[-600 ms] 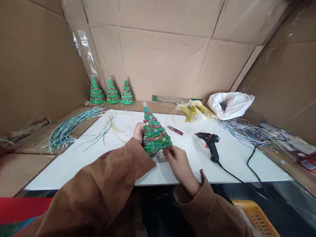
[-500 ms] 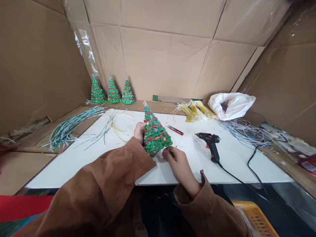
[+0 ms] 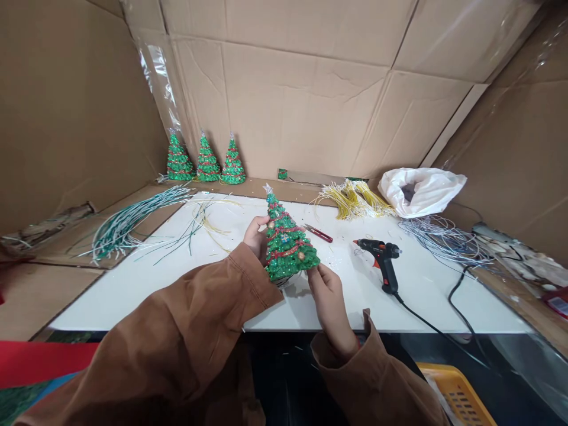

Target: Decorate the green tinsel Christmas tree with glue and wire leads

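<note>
A small green Christmas tree (image 3: 286,241) with red garlands, gold balls and a clear star on top is held up over the white board (image 3: 204,296), leaning to the left. My left hand (image 3: 256,234) grips it from behind on its left side, with part of the fingers hidden by the tree. At the lower right edge of its base, my right hand (image 3: 326,288) has thumb and fingers closed on the rim. Wires show dimly under the base. Just right of the tree lie red-handled thread snips (image 3: 318,233).
Three similar trees (image 3: 207,160) stand at the back left. Green-white wires (image 3: 133,216) lie at left, yellow wires (image 3: 355,201) behind. A black glue gun (image 3: 382,260), its cord, a white bag (image 3: 421,190) and grey wires (image 3: 444,239) are at right. Cardboard walls enclose the board.
The tree has shifted slightly right in view and its star shows more clearly. My right hand has moved up from below the base onto its right edge. The whole view has turned a little.
</note>
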A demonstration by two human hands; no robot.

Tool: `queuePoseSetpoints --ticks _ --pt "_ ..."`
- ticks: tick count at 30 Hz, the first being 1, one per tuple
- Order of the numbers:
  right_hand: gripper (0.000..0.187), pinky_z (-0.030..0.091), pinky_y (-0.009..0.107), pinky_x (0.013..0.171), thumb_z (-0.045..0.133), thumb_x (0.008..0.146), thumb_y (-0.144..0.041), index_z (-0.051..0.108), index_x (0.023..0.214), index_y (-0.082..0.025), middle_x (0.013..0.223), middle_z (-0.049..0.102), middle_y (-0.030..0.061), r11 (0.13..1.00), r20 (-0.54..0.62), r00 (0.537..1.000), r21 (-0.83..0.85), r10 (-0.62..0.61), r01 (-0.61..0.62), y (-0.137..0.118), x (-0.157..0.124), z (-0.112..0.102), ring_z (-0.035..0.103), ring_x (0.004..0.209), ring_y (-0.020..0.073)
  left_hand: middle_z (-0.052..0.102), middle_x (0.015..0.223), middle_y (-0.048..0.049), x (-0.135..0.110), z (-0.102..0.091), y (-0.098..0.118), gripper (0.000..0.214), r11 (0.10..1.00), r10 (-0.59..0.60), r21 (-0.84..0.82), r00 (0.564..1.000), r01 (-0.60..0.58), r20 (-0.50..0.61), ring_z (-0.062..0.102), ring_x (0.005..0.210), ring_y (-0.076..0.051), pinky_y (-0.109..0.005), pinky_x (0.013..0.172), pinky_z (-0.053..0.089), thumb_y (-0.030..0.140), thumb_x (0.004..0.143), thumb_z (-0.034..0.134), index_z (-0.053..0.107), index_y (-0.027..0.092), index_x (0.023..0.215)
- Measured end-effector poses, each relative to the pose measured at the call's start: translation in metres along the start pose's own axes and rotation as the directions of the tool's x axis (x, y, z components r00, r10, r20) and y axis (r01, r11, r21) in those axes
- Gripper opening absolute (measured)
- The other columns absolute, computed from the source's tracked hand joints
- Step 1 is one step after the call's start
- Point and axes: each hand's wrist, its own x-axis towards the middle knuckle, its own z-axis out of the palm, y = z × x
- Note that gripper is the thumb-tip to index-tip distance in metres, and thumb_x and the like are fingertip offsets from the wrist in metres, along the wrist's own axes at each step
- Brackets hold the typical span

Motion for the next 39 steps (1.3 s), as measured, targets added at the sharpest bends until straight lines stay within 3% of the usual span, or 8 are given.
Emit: queuePoseSetpoints --ticks 6,14,20,28,33,39 --pt "0.037 0.026 0.023 0.055 0.048 0.08 -0.048 0.04 0.06 -0.018 0.061 0.036 -0.0036 1.0 0.037 0.999 -0.013 0.016 -0.016 0.007 -0.001 -0.001 0.029 0.06 0.0093 0.069 0.079 -0.0135 0.001 0.005 -0.004 0.037 0.999 0.039 0.021 0.993 -0.037 -0.111 0.068 0.077 -0.031 -0.048 0.072 0.052 0.047 0.073 0.051 0.061 0.012 0.079" --pt "0.036 0.023 0.022 0.051 0.048 0.079 -0.048 0.044 0.06 -0.017 0.058 0.034 -0.0036 0.997 0.034 0.999 -0.074 0.027 -0.024 0.009 -0.003 -0.003 0.028 0.059 0.0092 0.069 0.071 -0.0117 0.006 -0.002 -0.003 0.031 1.0 0.006 0.018 0.996 -0.004 -0.093 0.068 0.075 -0.03 -0.046 0.073 0.052 0.043 0.071 0.048 0.06 0.014 0.073" --pt "0.037 0.022 0.022 0.05 0.048 0.078 -0.048 0.041 0.058 -0.018 0.056 0.03 -0.0045 0.996 0.016 0.999 -0.088 0.031 -0.03 0.011 -0.002 -0.003 0.026 0.057 0.0091 0.069 0.067 -0.0099 0.009 -0.006 -0.006 0.03 0.995 0.092 0.054 0.992 -0.087 -0.082 0.068 0.072 -0.027 -0.041 0.071 0.053 0.042 0.071 0.051 0.06 0.014 0.073" --pt "0.041 0.014 0.022 0.047 0.05 0.073 -0.049 0.026 0.054 -0.022 0.054 0.019 -0.0065 0.992 0.001 0.997 -0.091 0.082 -0.082 0.007 -0.001 -0.002 0.018 0.053 0.0072 0.067 0.063 -0.0088 0.014 -0.007 -0.009 0.032 0.997 0.053 0.064 0.993 -0.046 -0.102 0.066 0.062 -0.025 -0.041 0.069 0.052 0.046 0.071 0.051 0.057 0.015 0.069" --pt "0.04 0.013 0.022 0.046 0.051 0.071 -0.048 0.028 0.052 -0.021 0.052 0.018 -0.0065 0.992 0.024 0.995 -0.09 0.097 -0.094 0.007 0.0 -0.003 0.017 0.053 0.0069 0.066 0.064 -0.0094 0.007 -0.001 -0.011 0.037 1.0 -0.013 0.027 0.994 0.016 -0.106 0.064 0.057 -0.024 -0.042 0.066 0.052 0.051 0.072 0.047 0.057 0.015 0.068" --pt "0.039 0.013 0.022 0.046 0.052 0.069 -0.046 0.029 0.049 -0.021 0.051 0.019 -0.0061 0.988 0.061 0.993 -0.122 0.099 -0.091 0.009 -0.002 -0.002 0.017 0.052 0.0063 0.065 0.063 -0.0074 0.004 0.002 -0.015 0.035 1.0 -0.012 0.008 0.993 0.013 -0.12 0.063 0.056 -0.023 -0.043 0.066 0.051 0.049 0.073 0.049 0.057 0.016 0.068"
